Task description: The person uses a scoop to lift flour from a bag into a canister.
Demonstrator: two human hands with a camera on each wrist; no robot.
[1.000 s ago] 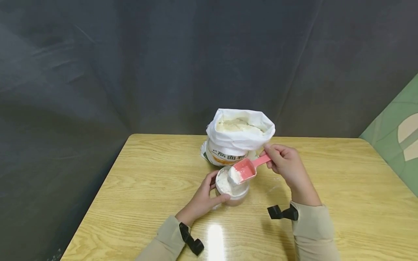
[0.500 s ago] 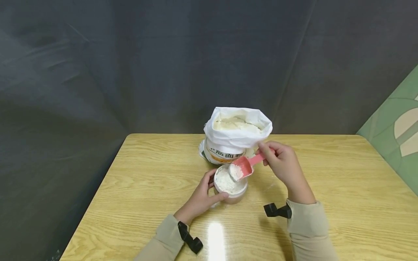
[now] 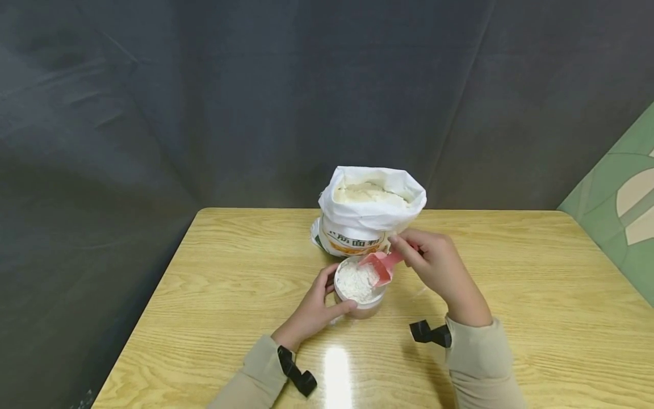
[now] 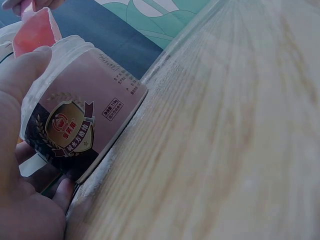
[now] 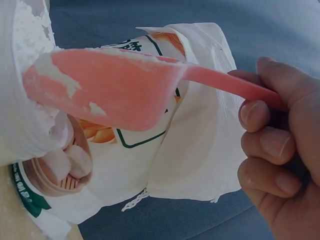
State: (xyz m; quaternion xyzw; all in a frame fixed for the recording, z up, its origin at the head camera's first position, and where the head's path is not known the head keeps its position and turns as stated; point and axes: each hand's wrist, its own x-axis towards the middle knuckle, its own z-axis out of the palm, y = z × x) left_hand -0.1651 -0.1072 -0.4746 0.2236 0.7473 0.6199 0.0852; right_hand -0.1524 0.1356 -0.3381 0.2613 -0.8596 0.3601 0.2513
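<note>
My right hand (image 3: 431,264) grips the handle of a pink scoop (image 3: 380,268), whose bowl is tilted over the mouth of a jar (image 3: 369,310). In the right wrist view, the scoop (image 5: 115,87) has white powder stuck to its outside, and its tip is inside the jar's rim. White flour-like powder (image 3: 356,282) fills the jar close to the top. My left hand (image 3: 318,312) holds the jar from the left, thumb in front and fingers behind. A pink and black label (image 4: 70,125) shows in the left wrist view; the jar stands on the table.
Just behind the jar stands an open white flour bag (image 3: 373,218) with its top folded back and pale flour inside. Powder traces lie on the wooden table (image 3: 230,272) around the jar. A dark curtain (image 3: 306,102) hangs behind the table.
My right hand has moved slightly left and turned, tipping the scoop. The powder it carried has dropped into the jar. My left hand keeps hold of the jar in nearly the same place.
</note>
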